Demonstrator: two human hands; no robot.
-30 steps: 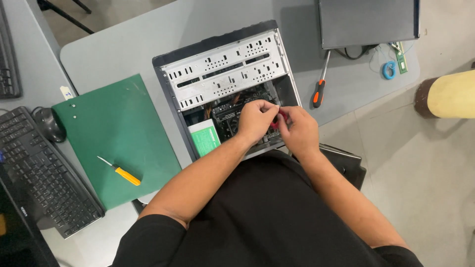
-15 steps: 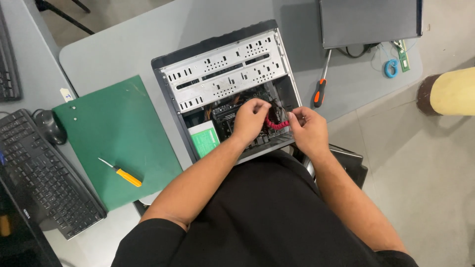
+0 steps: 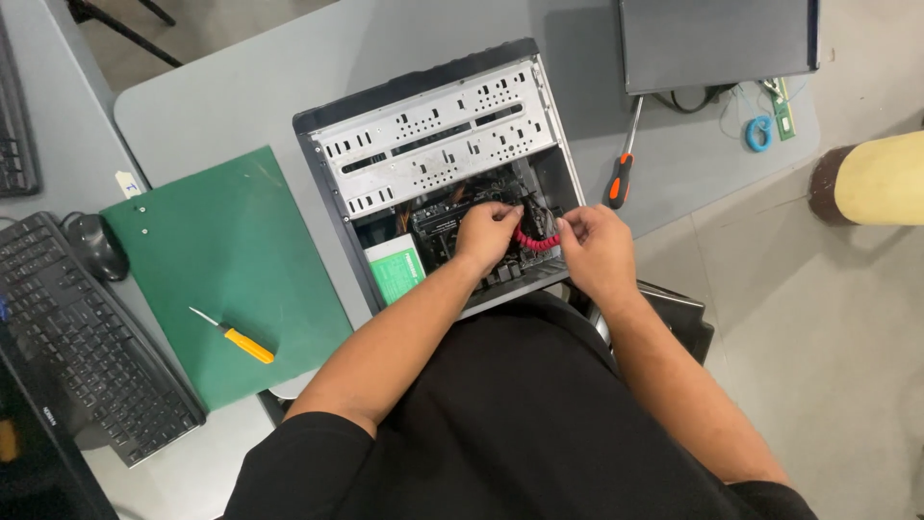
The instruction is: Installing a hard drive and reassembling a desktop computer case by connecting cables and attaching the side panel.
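An open desktop computer case point(image 3: 433, 144) lies on its side on the grey table point(image 3: 241, 87), its metal drive cage facing up. My left hand point(image 3: 489, 236) reaches inside over the dark circuit board and pinches one end of a red flat cable point(image 3: 535, 241). My right hand point(image 3: 595, 248) sits at the case's right edge and grips the cable's other end. The cable sags in a short curve between the two hands. A green-labelled part point(image 3: 397, 270) lies inside the case, left of my left hand.
A green mat point(image 3: 231, 260) left of the case carries a yellow-handled screwdriver point(image 3: 236, 337). An orange-and-black screwdriver point(image 3: 621, 169) lies right of the case. A keyboard point(image 3: 77, 337) and mouse point(image 3: 94, 246) sit far left. A dark panel point(image 3: 717, 43) and blue ring point(image 3: 758, 133) lie behind.
My two hands were pressed together over the board. They have drawn apart, the right hand moving right, and the red cable now shows stretched between them.
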